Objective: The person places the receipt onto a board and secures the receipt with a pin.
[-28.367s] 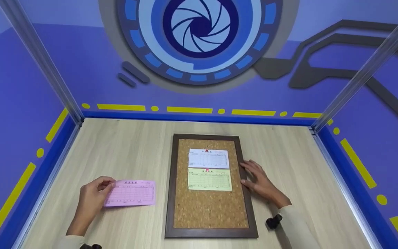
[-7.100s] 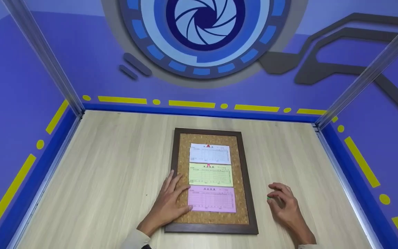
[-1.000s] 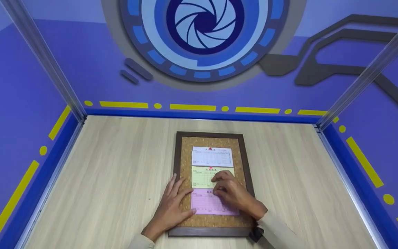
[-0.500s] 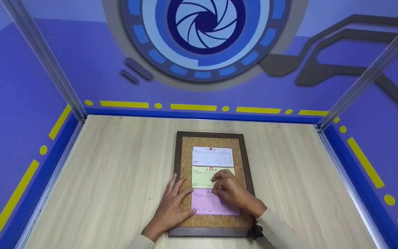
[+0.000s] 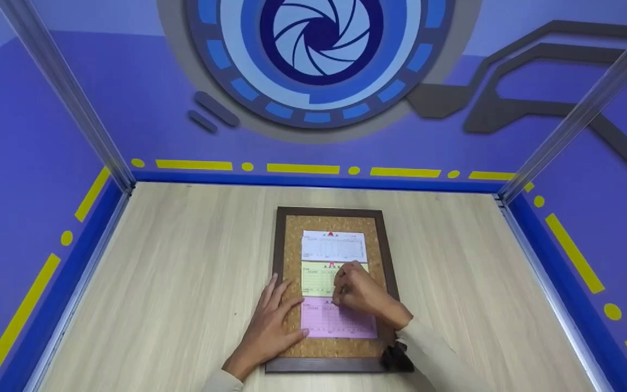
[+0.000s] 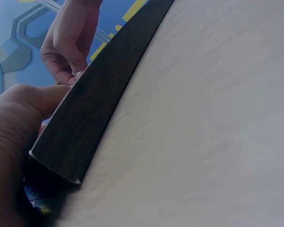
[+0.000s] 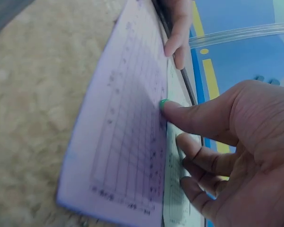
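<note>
A cork board [image 5: 297,348] in a dark brown frame lies on the table. Three printed slips are in a column on it: a white slip [image 5: 333,249], a yellow-green slip [image 5: 316,280] and a pink slip [image 5: 321,324]. My left hand [image 5: 267,326] rests over the frame's left side, fingers spread, its thumb and index fingertips at the pink slip's left edge. Over the pink slip's top edge, my right hand [image 5: 360,291] pinches a small green push pin [image 7: 164,102]. Only a bit of green shows by the thumb; the pin's point is hidden.
A red pin [image 5: 331,233] is at the white slip's top and another red pin [image 5: 331,264] at the yellow-green one's. Light wood tabletop [image 5: 194,261] surrounds the board. Blue-purple panels [image 5: 319,147] stand at the back and sides.
The pink slip went from my left hand over the table onto the board. My right hand brought the green pin from right of the board to that slip; lately its wrist shifted slightly.
</note>
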`<state>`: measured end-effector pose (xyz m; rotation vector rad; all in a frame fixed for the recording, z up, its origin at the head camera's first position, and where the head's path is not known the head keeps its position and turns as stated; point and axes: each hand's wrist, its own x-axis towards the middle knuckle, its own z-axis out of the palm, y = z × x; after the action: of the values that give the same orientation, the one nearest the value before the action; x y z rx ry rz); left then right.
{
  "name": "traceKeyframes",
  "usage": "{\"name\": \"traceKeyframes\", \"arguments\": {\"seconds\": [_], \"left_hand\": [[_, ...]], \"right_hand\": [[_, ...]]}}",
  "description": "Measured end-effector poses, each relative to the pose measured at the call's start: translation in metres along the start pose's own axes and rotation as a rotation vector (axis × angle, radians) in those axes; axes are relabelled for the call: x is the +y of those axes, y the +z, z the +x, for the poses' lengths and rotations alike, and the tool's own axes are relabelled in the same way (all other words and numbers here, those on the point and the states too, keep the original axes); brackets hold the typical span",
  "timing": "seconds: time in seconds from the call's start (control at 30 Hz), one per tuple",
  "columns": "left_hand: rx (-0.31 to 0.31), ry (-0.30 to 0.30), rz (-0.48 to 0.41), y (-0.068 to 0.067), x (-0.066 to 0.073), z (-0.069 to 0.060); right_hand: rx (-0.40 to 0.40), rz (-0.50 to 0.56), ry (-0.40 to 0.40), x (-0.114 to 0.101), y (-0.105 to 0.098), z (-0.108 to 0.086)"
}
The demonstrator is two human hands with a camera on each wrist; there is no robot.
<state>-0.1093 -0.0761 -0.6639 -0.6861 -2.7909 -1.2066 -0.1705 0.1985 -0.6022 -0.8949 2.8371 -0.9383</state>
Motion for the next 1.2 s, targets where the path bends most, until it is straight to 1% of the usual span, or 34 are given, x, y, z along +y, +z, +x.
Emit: {"name": "traceKeyframes", "arguments": {"seconds": [0.1,0.3,0.37,0.5,0.7,0.93,1.03,1.13,1.2], "left_hand": [[-0.002,-0.001,0.000,0.0001,0.0002,-0.0002],[-0.004,-0.006,0.006,0.0011,0.0001,0.0000],[-0.001,-0.002,0.006,0.0013,-0.0001,0.0003],[0.005,0.005,0.003,0.0010,-0.0006,0.0003],[-0.002,-0.006,0.000,0.0010,-0.0021,-0.0001],[0.028,0.032,0.011,0.0016,-0.0029,-0.0007],[0.024,0.031,0.012,0.0011,-0.0028,-0.0005],[0.018,0.025,0.014,0.0010,-0.0026,-0.0002],[0.014,0.020,0.009,0.0008,-0.0025,-0.0003]], "right_hand": [[0.003,0.006,0.039,-0.0016,-0.0001,0.0036],[0.014,0.081,0.138,-0.0011,0.0014,0.0092],[0.022,0.102,0.159,-0.0004,0.0023,0.0104],[0.021,0.140,0.180,0.0015,0.0043,0.0099],[-0.014,0.208,0.206,0.0023,0.0044,0.0048],[-0.011,0.198,0.193,0.0004,0.0026,0.0025],[-0.011,0.181,0.216,-0.0016,0.0021,0.0028],[-0.003,0.136,0.238,-0.0036,0.0030,0.0041],[0.004,0.111,0.239,-0.0035,0.0043,0.0047]]}}
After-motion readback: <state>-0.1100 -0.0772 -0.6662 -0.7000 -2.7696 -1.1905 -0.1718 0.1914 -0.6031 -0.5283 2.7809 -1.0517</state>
